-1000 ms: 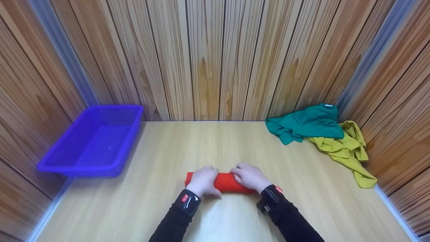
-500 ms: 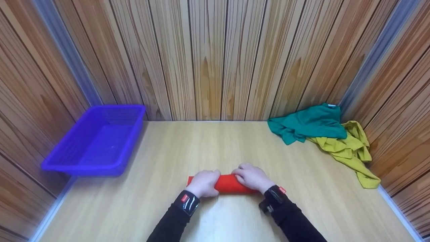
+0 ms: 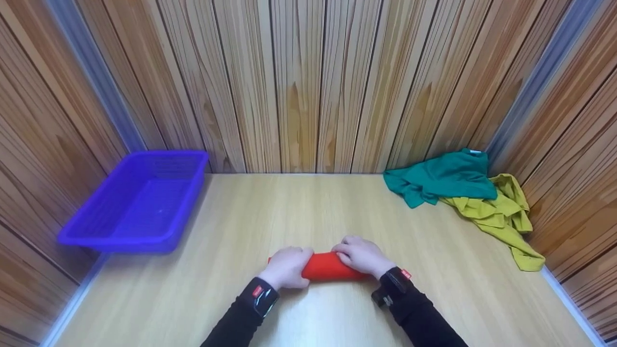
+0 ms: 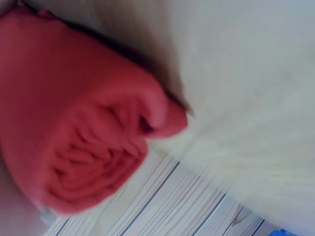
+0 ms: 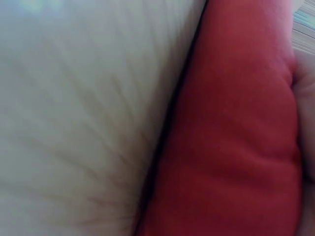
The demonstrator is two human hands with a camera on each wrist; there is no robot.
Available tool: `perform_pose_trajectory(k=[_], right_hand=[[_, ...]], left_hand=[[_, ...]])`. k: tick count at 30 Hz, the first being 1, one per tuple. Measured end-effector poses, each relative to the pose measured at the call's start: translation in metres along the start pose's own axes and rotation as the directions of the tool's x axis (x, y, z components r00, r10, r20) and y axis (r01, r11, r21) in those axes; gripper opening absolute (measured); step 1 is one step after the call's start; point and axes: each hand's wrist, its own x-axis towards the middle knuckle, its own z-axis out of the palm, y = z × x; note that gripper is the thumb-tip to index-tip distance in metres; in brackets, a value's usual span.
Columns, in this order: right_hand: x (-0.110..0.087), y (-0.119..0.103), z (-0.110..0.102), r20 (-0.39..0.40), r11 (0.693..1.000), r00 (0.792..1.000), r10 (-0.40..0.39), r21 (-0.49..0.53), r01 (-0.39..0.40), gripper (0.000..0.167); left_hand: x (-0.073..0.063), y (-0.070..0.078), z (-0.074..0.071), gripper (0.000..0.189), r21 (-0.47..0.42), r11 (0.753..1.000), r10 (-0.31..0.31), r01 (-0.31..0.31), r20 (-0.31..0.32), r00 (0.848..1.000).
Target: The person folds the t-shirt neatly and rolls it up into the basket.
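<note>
A tightly rolled red cloth [image 3: 328,268] lies crosswise on the tabletop, near the front middle. My left hand [image 3: 288,267] grips its left end, covering most of that end. On the right part, my right hand [image 3: 364,256] holds the roll with its fingers curled over the far side. In the left wrist view the end of the red roll [image 4: 83,152] shows spiral layers and a short loose flap. Fingers [image 5: 306,103] press along the smooth side of the cloth [image 5: 226,128] in the right wrist view. The underside of the roll is hidden.
A purple plastic basket [image 3: 176,236] stands at the back left against the wall. At the back right, a crumpled green garment [image 3: 441,177] overlaps a yellow-green one [image 3: 501,212]. Wood-panelled walls [image 3: 299,86] bound the table [image 3: 289,207] at the back and both sides.
My left hand has shifted slightly left and toward the body along the roll, baring more red cloth beside it. The roll sits slightly nearer. My right hand has hardly moved.
</note>
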Motion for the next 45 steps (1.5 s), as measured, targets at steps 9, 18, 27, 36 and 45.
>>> perform_pose_trajectory(k=[9, 18, 27, 36, 45], right_hand=[[0.000, -0.001, -0.002, 0.022, 1.000, 0.999, -0.023, 0.007, 0.023, 0.024], [-0.002, -0.001, -0.001, 0.007, 0.995, 0.995, -0.097, 0.003, 0.097, 0.022], [-0.003, -0.002, 0.000, 0.036, 0.994, 0.993, -0.109, 0.016, 0.108, 0.022], [-0.008, -0.003, -0.001, 0.045, 0.994, 0.998, -0.052, 0.094, 0.048, 0.023], [-0.037, 0.017, -0.018, -0.102, 0.959, 0.972, 0.210, 0.213, -0.185, 0.029]], left_hand=[[-0.008, -0.001, 0.007, 0.050, 0.034, 0.999, 0.036, -0.035, -0.053, 0.998], [-0.020, 0.000, 0.006, 0.050, 0.026, 0.995, 0.099, -0.097, -0.091, 0.991], [-0.028, -0.001, 0.009, 0.052, 0.014, 0.996, 0.091, -0.091, -0.073, 0.993], [-0.038, 0.004, 0.008, 0.051, 0.023, 0.997, 0.071, -0.070, -0.082, 0.994], [-0.066, -0.011, 0.003, 0.057, -0.043, 0.999, -0.011, 0.005, -0.145, 0.989]])
